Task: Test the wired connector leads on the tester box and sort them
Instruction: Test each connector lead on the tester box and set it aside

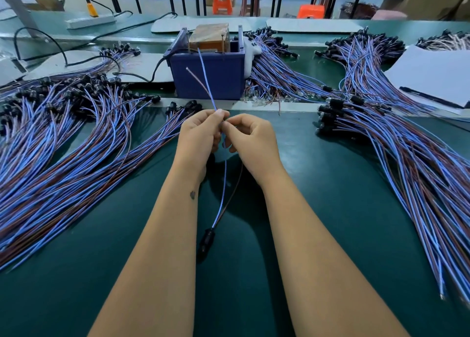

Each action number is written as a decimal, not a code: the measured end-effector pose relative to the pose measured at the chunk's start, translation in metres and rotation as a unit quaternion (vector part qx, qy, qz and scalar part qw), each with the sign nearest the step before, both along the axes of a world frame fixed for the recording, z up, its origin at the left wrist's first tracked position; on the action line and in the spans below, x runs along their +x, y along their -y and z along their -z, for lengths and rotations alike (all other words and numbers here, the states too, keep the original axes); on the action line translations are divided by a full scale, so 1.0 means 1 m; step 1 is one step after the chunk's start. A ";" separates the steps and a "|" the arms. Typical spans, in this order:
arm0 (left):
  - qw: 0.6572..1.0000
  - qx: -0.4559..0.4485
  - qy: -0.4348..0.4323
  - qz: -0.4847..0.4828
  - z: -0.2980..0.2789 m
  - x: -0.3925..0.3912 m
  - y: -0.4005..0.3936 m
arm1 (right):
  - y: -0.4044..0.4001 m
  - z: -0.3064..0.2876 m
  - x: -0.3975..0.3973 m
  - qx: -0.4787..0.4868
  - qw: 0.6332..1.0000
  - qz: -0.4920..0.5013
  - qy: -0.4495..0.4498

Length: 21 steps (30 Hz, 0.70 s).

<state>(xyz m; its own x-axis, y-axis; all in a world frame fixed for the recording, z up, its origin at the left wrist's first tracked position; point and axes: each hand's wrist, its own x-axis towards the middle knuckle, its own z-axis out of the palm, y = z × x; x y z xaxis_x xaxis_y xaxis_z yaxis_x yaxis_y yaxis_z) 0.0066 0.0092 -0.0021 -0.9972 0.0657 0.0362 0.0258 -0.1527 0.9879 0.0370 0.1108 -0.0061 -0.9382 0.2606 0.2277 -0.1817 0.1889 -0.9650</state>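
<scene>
Two hands meet at centre of a green tabletop (330, 209), both pinching one wired lead (225, 174). Left hand (197, 135) has its fingers curled w/ fingertips clamped on the lead's blue and brown wires; right hand (250, 138) pinches the same wires just beside it, fingers bent. Above the grip the two wire ends fan out, blue one reaching up toward the tester box (207, 73), brown one bending off to the left, bare tip showing. Below the hands the wires hang down between the forearms to a black connector (206, 237) near the tabletop; whether it touches is unclear. Tester box, dark blue w/ a brown block inside, sits at the far edge of the tabletop, straight ahead of the hands. Left pile of leads (63, 158) spreads wide on one side, right pile of leads (412, 158) on the other, more heaped behind the box. White sheets (432, 74) lie at far right.
</scene>
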 end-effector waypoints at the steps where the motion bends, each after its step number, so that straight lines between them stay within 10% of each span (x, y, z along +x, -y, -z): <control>1: 1.000 0.009 0.001 -0.010 -0.001 0.000 0.001 | 0.000 0.000 0.000 0.004 1.000 -0.009 0.005; 14: 0.948 0.293 0.048 -0.118 -0.010 -0.004 0.028 | -0.002 0.002 0.001 0.208 0.976 -0.001 0.065; 21: 0.942 0.294 0.029 -0.160 -0.008 -0.004 0.034 | -0.022 -0.003 0.003 0.193 0.932 0.306 0.010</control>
